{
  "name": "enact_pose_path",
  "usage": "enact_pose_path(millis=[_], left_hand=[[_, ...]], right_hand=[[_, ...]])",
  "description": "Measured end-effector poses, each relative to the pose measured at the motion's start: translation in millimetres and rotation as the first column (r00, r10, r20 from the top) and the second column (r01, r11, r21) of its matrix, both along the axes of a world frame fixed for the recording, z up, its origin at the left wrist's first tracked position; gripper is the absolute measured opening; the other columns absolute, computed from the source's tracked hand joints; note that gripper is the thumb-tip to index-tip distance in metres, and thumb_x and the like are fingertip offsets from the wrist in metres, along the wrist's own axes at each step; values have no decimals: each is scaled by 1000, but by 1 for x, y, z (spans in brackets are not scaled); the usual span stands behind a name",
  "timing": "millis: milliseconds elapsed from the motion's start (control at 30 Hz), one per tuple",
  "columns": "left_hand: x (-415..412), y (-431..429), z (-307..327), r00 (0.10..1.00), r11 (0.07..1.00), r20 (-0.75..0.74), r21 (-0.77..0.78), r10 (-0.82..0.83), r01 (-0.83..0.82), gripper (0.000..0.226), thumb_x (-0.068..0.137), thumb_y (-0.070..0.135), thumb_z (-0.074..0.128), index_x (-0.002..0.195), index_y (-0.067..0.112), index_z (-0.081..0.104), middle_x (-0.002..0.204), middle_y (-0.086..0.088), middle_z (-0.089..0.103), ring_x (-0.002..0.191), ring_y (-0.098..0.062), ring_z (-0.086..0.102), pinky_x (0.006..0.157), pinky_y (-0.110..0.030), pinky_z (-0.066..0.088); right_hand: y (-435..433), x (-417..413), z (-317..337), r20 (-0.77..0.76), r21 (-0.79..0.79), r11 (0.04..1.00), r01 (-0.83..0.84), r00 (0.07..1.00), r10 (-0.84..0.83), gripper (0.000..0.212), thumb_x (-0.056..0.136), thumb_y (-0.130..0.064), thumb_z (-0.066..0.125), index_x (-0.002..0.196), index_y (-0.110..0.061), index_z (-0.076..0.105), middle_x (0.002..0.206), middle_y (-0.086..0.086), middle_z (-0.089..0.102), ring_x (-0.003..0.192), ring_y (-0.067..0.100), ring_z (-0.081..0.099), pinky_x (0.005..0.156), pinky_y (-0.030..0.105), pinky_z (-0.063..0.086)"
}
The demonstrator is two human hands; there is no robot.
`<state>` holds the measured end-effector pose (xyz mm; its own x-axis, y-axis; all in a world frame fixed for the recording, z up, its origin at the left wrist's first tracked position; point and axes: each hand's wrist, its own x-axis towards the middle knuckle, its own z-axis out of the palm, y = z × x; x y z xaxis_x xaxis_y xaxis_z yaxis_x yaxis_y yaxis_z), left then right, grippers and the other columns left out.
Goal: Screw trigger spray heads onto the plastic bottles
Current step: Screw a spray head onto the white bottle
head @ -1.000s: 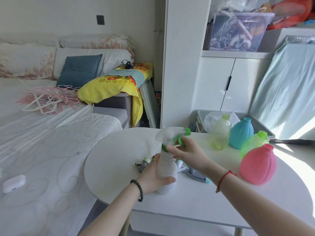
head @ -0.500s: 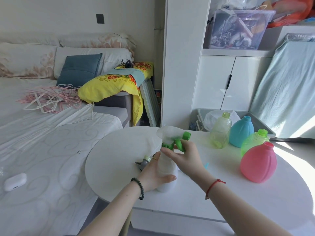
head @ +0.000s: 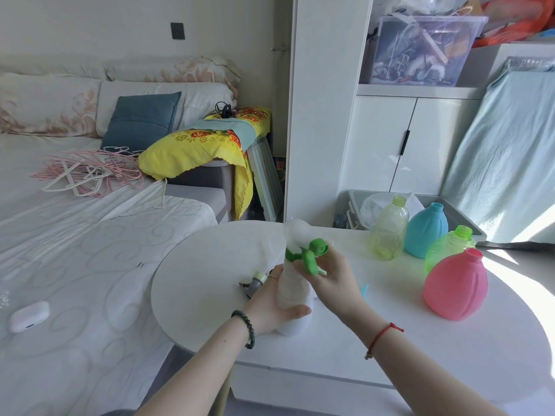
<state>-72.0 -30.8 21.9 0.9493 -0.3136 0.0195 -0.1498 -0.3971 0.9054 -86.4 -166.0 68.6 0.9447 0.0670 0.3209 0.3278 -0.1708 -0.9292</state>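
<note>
A white plastic bottle (head: 292, 288) stands on the white table (head: 210, 271), and my left hand (head: 271, 307) is wrapped around its body. On its neck sits a white trigger spray head with green collar and nozzle (head: 303, 244). My right hand (head: 333, 279) grips that head at the collar and trigger. A grey spray head (head: 255, 283) lies on the table behind my left hand. A light blue part (head: 364, 290) shows just right of my right hand. Open bottles without heads stand to the right: clear yellow-green (head: 389, 228), blue (head: 426, 231), green (head: 449, 247), pink (head: 456, 285).
A bed (head: 90, 250) with pink hangers (head: 87, 172) and a white case (head: 28, 316) lies left of the table. A grey bin (head: 353, 208) sits behind the table against white cabinets (head: 411, 139). A pale cloth-covered object (head: 507, 151) leans at the right.
My right hand has turned the spray head on the white bottle, so the green nozzle swung round toward the right and lower. My left hand kept holding the bottle.
</note>
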Motion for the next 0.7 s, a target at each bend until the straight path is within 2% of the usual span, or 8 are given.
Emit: enact_pose_path(millis=[100,200,267,333,400,533,600,700], left_hand=[[0,0,0,1000,1000,20,-20,-13,14,73,69,20,76,127,20,32,125,5,52,111,-1,47,82,-6,38],[1,0,-1,999,1000,32,-12,-12,12,75,69,23,77,128,22,31,125,6,50,112,-6,47,83,-14,38],[2,0,-2,999,1000,41,6,-4,4,75,68,25,77,128,22,31,122,7,48,109,-6,46,82,-15,38],[2,0,-2,999,1000,46,12,-3,2,78,67,27,77,130,21,31,125,8,47,113,-7,45,89,-20,39],[2,-1,-1,999,1000,49,-6,-17,17,80,68,25,77,133,20,31,130,5,47,119,-9,44,97,-22,39],[0,-1,0,999,999,38,-32,-19,20,78,68,20,77,132,19,32,124,4,53,115,-9,49,88,-12,40],[0,-1,1,999,1000,38,-24,-14,15,78,68,20,77,131,19,31,120,5,53,110,-7,50,79,-4,39],[0,-1,0,999,1000,44,-2,-1,1,75,69,21,76,129,20,31,121,4,51,110,-9,48,79,-11,38]], right_hand=[[2,2,-3,-16,56,998,8,1000,-7,32,73,-9,73,90,-24,49,104,1,61,94,14,62,75,20,52],[-2,0,0,-26,41,994,-98,995,99,47,81,-12,65,117,-35,45,122,-11,56,109,10,58,83,19,50],[-5,1,4,-18,60,992,-115,993,116,48,84,-7,59,123,-30,45,116,-4,62,110,12,59,87,22,50],[-5,2,6,0,55,996,-64,998,64,50,79,-4,65,119,-27,47,107,4,64,103,18,60,81,22,52],[-4,1,7,-14,33,999,-24,1000,25,59,72,-8,73,118,-30,44,104,3,60,97,16,60,75,21,53],[-9,2,6,-93,108,989,-103,989,113,67,80,-11,66,129,-39,31,118,-3,59,110,10,57,93,32,47],[-10,3,6,-82,112,988,-110,989,120,66,81,-7,64,125,-44,31,105,-4,64,104,8,60,92,31,45],[-9,5,9,-62,36,998,-60,996,62,77,72,-9,73,123,-45,29,96,-6,57,97,8,58,95,38,44]])
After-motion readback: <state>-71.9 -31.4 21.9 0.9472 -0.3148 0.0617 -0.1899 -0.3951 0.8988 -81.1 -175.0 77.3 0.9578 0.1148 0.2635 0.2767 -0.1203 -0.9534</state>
